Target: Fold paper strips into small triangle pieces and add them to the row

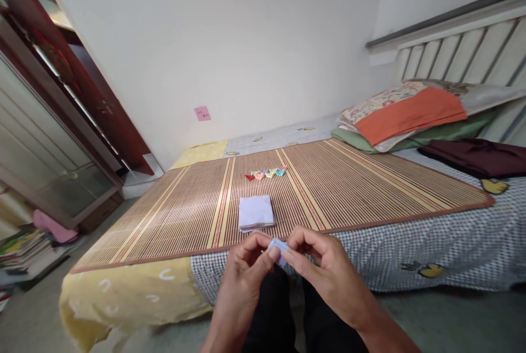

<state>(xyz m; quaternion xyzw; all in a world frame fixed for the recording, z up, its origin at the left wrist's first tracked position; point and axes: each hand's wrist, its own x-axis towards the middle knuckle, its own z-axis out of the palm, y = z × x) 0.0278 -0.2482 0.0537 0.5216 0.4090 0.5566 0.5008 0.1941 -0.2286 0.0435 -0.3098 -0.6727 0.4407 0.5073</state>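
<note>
Between my two hands is a small piece of folded pale-lilac paper (280, 244), held just in front of the bed's near edge. My left hand (249, 268) pinches its left side between thumb and finger. On the other side, my right hand (322, 262) grips it the same way, with the thumb across the front. The fingers cover part of the paper. Beyond them, a stack of square lilac paper (255, 212) lies on the striped mat. Farther back sits a row of small folded paper pieces (266, 172) in red, pink, yellow, green and blue.
The striped bamboo mat (184, 210) covers much of the bed. Pillows (415, 117) and a dark maroon cloth (476, 157) lie at the right, by the headboard or radiator panel. A pink note (203, 113) is on the wall. Books (24, 249) are stacked at the far left.
</note>
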